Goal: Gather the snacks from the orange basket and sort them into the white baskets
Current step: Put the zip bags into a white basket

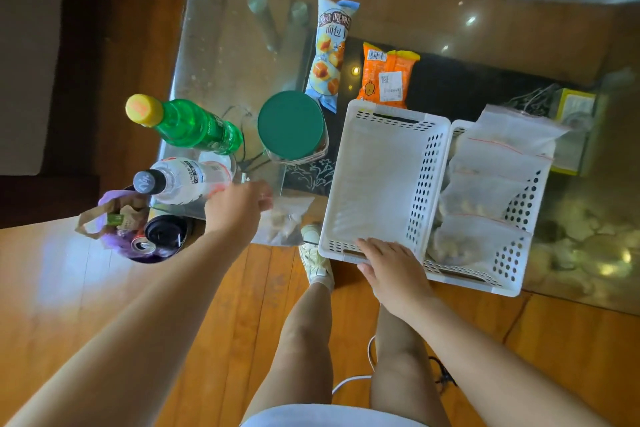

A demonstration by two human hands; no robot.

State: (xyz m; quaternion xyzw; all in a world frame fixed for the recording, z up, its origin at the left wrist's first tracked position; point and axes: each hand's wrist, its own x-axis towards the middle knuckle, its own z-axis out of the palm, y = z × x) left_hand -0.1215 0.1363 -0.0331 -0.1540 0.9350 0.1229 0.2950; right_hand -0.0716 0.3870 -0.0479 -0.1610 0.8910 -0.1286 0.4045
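On the near left part of the glass table (pixel 221 55), clear zip bag (pixel 285 222) of snacks lying flat, partly under the left hand (pixel 239 208). Left fingers (pixel 265 196) loosely spread above the bag's left edge; contact with the film not discernible, nothing lifted. Right hand (pixel 391 267) resting palm down on the near rim of the empty white basket (pixel 377 177), fingers (pixel 372 246) extended over the rim, steadying rather than gripping (no closed grasp visible). Second white basket (pixel 519 274) just to the right, touching the first, holding several similar zip bags (pixel 502 156).

Handling estimate: light, soft, slippery film, with loose contents likely to shift. Best taken by pinching the sealed top strip or a corner, not the belly. Contents probably crushable, so minimal squeeze.

Also awaiting sorting, at the far side: blue bread packet (pixel 329 52) and orange packet (pixel 386 74), both light, crinkly and easily pinched at a crimped end.

Orange basket not identifiable anywhere in view. Bag contents blurred; left thumb hidden.
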